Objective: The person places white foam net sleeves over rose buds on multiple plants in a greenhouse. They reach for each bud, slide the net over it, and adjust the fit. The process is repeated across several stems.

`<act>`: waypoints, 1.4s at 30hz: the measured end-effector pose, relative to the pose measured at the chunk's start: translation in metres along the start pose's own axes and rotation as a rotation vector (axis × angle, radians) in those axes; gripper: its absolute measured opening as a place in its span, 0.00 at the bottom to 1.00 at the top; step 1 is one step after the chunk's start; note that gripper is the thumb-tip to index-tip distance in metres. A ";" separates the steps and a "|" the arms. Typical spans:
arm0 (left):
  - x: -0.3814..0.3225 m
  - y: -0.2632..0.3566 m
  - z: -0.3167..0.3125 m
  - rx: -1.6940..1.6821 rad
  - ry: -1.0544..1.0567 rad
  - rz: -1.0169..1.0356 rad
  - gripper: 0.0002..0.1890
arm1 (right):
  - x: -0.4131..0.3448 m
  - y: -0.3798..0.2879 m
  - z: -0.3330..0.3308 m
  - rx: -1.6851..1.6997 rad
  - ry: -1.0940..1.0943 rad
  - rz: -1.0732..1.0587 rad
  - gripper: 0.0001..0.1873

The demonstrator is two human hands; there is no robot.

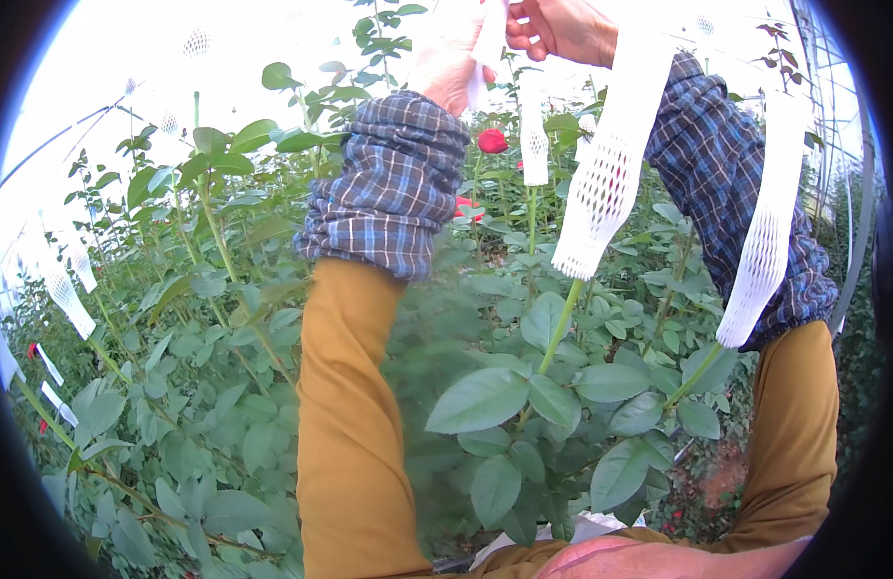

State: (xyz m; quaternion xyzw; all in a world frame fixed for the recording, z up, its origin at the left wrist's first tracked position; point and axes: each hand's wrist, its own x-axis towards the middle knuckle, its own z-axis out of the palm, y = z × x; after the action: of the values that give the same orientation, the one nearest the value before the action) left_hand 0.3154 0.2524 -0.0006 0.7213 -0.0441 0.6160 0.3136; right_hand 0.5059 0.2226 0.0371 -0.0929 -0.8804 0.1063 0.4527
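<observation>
Both my hands are raised at the top edge, washed out by bright light. My left hand (457, 54) is closed around a white foam-net sleeve (488, 43); whether a rose bud is inside is hidden. Just to the right, my right hand (559, 30) has its fingers curled beside that sleeve, and I cannot tell whether they grip it. Below it, a white net (535, 145) covers a rose stem's top. Closer to me, a larger foam net (606, 188) and another net (758, 246) hang over the tops of leafy stems near my right forearm.
Dense rose bushes (236, 405) surround my arms. An uncovered red rose (492, 141) blooms beyond my left cuff. More netted stems (68, 297) lean at the left. A greenhouse frame (863, 166) curves along the right edge.
</observation>
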 end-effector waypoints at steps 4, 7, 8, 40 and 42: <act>-0.006 0.011 0.016 0.043 0.118 0.019 0.16 | -0.003 -0.007 -0.004 -0.316 -0.077 -0.155 0.11; -0.009 0.021 0.016 0.193 0.023 0.001 0.15 | -0.001 -0.011 0.001 -0.372 -0.056 -0.127 0.11; -0.003 0.020 0.009 0.118 0.079 -0.073 0.16 | 0.000 -0.011 0.002 -0.388 -0.052 -0.121 0.11; 0.004 0.068 -0.082 1.951 0.425 -0.176 0.18 | 0.116 0.079 0.079 -0.975 -0.003 -0.356 0.12; 0.003 0.067 -0.086 1.977 0.398 -0.092 0.18 | 0.117 0.082 0.079 -0.993 -0.011 -0.360 0.12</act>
State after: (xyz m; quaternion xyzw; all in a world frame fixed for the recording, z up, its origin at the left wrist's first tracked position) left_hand 0.2119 0.2431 0.0329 0.5430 0.5672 0.4727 -0.4000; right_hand 0.3796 0.3236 0.0610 -0.1428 -0.8290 -0.4027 0.3608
